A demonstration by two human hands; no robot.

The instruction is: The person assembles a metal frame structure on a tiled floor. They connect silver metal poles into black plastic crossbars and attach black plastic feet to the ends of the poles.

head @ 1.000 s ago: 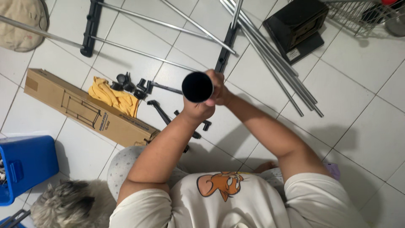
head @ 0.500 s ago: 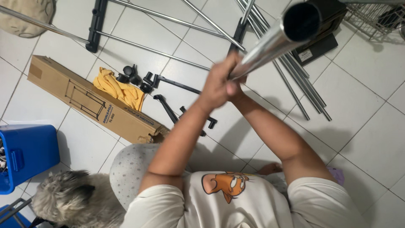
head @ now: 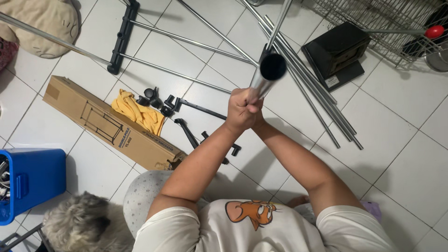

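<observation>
Both my hands are wrapped around a shiny metal tube (head: 266, 77) that points up toward the camera, its dark open end near the top centre. My left hand (head: 238, 112) grips it from the left, and my right hand (head: 254, 109) is closed on it right beside, the two hands touching. Below the hands on the tiled floor lie black plastic connectors and short black bars (head: 186, 126). A bundle of long silver rods (head: 317, 98) lies just right of the tube.
A long cardboard box (head: 107, 123) with a yellow cloth (head: 137, 112) lies at left. A blue bin (head: 30, 179) and a shaggy dog (head: 84, 226) are at lower left. A black box (head: 338, 51) and wire rack (head: 373, 18) sit upper right; a rod frame (head: 123, 35) upper left.
The tube has swung from leaning far to the upper right back toward upright, its open end now closer to my hands. Both hands have kept their grip.
</observation>
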